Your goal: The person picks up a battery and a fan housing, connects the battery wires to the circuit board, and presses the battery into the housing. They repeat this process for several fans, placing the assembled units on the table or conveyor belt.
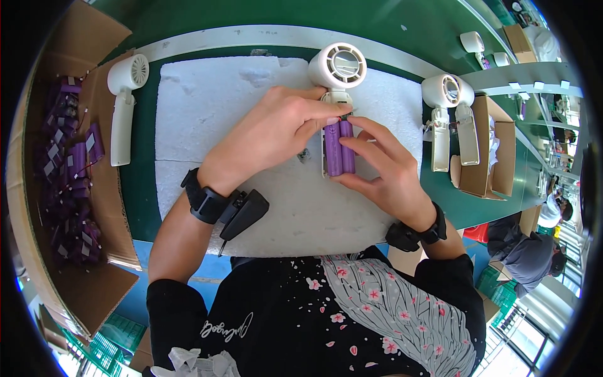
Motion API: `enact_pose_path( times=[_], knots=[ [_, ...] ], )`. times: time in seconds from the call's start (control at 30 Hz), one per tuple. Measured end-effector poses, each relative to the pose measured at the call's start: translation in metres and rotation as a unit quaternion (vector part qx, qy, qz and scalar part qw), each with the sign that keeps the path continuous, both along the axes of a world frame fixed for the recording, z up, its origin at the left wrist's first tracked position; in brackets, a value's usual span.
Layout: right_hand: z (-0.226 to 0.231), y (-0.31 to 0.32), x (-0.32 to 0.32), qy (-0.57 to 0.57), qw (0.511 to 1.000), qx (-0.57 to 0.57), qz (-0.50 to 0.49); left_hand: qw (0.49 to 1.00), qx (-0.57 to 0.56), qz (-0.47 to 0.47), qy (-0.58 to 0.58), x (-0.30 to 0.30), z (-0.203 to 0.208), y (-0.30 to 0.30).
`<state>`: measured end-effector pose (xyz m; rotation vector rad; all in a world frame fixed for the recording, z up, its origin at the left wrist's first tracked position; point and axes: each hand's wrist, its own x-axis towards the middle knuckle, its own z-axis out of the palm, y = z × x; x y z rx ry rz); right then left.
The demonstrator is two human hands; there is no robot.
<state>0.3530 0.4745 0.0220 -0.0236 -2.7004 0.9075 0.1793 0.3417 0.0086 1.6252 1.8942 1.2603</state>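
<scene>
A white handheld fan [338, 65] lies on the foam sheet with its round head away from me and its handle open. Two purple cylindrical batteries [340, 147] sit side by side at the open handle. My left hand [289, 119] is closed about the fan's neck, its thumb and index finger pressed at the batteries' top end by a small bit of red wire. The fingers of my right hand [383, 160] grip the battery pair from the right side, thumb near its lower end. My fingertips partly hide the handle's inside.
At the left stands a cardboard box [119, 207] of purple batteries, with another fan [121, 119] beside it. Two opened fans [441, 132] lie right of the foam sheet [207, 125], next to a small carton [502, 157]. Other people [527, 251] are at the far right.
</scene>
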Motion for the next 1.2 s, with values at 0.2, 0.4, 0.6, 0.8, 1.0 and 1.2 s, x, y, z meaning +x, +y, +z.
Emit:
enact_pose_path(
  times=[0.2, 0.4, 0.6, 0.8, 1.0, 1.2],
  knots=[
    [-0.003, -0.002, -0.002, 0.023, 1.000, 0.005, -0.001, 1.000, -0.022, 0.000, -0.018, -0.003, -0.002, 0.001],
    [0.003, -0.002, -0.007, -0.016, 0.999, -0.049, -0.010, 0.994, -0.029, -0.010, -0.107, -0.002, 0.001, -0.001],
    [0.004, 0.002, -0.013, -0.038, 0.996, -0.078, -0.004, 0.978, -0.098, 0.008, -0.186, -0.001, -0.003, -0.001],
    [0.009, 0.003, -0.018, -0.076, 0.991, -0.108, -0.008, 0.967, -0.093, 0.020, -0.236, 0.004, -0.004, 0.000],
    [0.008, 0.002, -0.021, -0.091, 0.990, -0.106, -0.023, 0.970, -0.087, 0.031, -0.225, 0.006, -0.009, 0.001],
    [-0.004, 0.009, -0.010, -0.040, 0.997, -0.066, 0.017, 0.965, -0.096, 0.035, -0.240, 0.008, -0.005, 0.001]
  ],
)
